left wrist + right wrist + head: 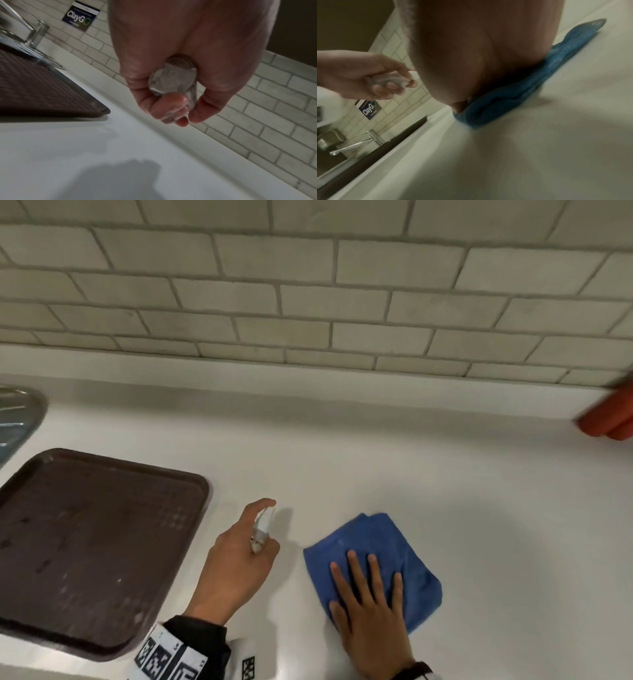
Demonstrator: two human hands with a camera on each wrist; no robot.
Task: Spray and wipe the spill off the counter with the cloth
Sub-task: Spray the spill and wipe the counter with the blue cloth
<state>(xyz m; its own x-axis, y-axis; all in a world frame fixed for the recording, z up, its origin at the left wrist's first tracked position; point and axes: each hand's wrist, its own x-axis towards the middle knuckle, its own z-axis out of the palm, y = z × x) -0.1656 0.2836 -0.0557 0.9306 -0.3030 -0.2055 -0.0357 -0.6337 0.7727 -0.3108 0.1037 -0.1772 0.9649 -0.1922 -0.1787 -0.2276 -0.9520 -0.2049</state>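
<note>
While your right hand (371, 607) lies flat-fingered on the soft, limp blue cloth (373, 563) near-right on the desk (445, 474), your left hand (236, 563) grips the light, slick spray bottle (262, 530); press through the cloth's middle.

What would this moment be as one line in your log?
left hand: grips clear spray bottle above counter | right hand: flat on blue cloth | spill: none visible | brown tray: left
</note>
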